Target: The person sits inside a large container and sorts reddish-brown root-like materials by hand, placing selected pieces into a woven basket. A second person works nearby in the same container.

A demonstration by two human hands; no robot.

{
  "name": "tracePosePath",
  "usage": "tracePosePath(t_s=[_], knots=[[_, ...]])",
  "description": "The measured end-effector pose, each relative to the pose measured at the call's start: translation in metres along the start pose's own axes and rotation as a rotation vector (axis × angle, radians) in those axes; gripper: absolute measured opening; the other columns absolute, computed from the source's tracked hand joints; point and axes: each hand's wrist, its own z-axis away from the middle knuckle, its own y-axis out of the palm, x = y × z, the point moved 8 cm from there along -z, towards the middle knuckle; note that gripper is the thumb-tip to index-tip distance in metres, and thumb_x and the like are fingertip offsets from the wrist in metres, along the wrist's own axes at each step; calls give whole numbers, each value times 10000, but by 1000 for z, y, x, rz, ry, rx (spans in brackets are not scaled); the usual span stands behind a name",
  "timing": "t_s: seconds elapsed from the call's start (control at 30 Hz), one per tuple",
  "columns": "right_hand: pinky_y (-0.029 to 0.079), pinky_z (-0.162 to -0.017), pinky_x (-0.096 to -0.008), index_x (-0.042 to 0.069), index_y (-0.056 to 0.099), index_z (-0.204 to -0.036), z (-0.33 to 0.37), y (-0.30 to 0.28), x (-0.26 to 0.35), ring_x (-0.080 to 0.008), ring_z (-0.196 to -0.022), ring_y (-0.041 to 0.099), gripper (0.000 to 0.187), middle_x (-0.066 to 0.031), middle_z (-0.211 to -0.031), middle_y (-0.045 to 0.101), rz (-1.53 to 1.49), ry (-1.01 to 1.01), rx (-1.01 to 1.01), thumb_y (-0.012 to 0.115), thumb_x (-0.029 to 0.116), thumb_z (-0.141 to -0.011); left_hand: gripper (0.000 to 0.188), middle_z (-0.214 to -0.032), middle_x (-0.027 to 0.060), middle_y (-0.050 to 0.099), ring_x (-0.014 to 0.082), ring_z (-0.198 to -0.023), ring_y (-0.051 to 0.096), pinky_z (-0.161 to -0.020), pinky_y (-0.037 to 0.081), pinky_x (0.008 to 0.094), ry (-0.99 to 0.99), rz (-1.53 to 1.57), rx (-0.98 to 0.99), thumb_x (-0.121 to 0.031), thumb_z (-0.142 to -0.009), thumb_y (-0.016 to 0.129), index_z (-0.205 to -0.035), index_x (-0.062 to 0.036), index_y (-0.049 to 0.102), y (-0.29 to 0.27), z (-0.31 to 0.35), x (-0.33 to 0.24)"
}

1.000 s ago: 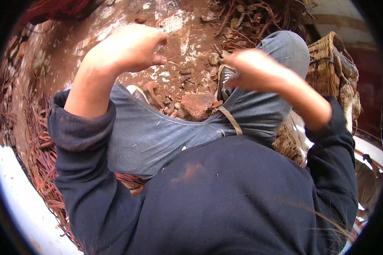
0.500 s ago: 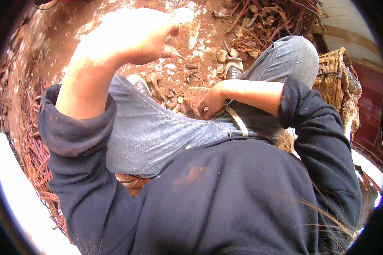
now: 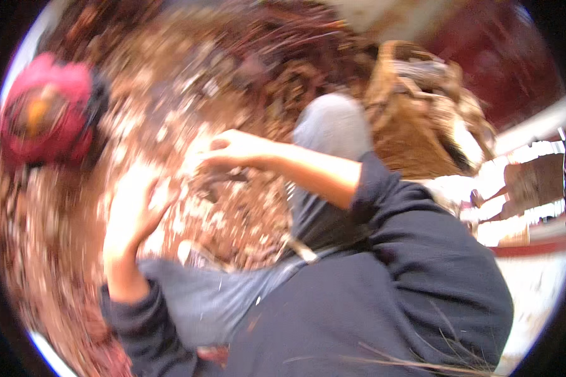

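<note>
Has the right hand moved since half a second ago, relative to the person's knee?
Yes. The right hand has gone from beside the grey-clad knee out over the reddish ground, leftward.

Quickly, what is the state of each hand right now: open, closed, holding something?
Left hand: raised over the reddish ground, too blurred to tell open from closed.
Right hand: fingers curled, closed; anything inside cannot be told.

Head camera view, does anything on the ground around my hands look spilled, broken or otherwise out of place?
The picture is badly motion-blurred, so detail is limited. Pale broken bits and reddish-brown rubble lie strewn over the ground between the left hand and the right hand. A woven basket behind the right knee looks tilted. Nothing else stands out.
</note>
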Motion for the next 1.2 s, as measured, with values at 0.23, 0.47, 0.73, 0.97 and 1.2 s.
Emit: tracePosePath(t_s=[0.23,0.47,0.73,0.97,1.2], knots=[[489,-667,-336,7,660,-873,151,-220,95,-187,-729,601,250,-117,-818,645,247,-419,-932,621,255,-875,389,-935,148,664,306,-879,635,-769,499,375,-222,-47,280,-269,-726,741,-1033,-58,630,-1,6,-29],[531,-568,-277,-46,603,-947,264,-387,24,-177,-667,639,215,-125,-820,649,-137,-91,-1349,562,162,-908,392,-954,153,662,312,-899,635,-789,495,381,-179,-82,341,-282,-729,731,-1037,-60,631,16,4,-32],[432,-945,-386,-30,617,-1034,259,-427,-78,-313,-1099,580,395,-225,-1080,631,338,738,-1673,560,291,-810,404,-924,162,658,308,-895,631,-787,494,391,-163,-143,332,-314,-730,730,-1037,-72,629,13,9,-24],[387,-870,-443,75,531,-1122,208,-410,-42,-292,-1141,488,266,-157,-1184,562,1583,1053,-1215,471,202,-895,383,-872,156,644,320,-898,595,-777,483,408,-69,-81,311,-314,-733,719,-1006,-58,634,23,7,-38],[482,-793,-400,50,592,-962,47,-239,63,-302,-936,579,242,-169,-965,606,1393,104,-850,541,72,-727,399,-948,146,661,307,-891,633,-773,498,385,-73,-130,356,-312,-721,734,-1030,-80,638,21,9,-36]])
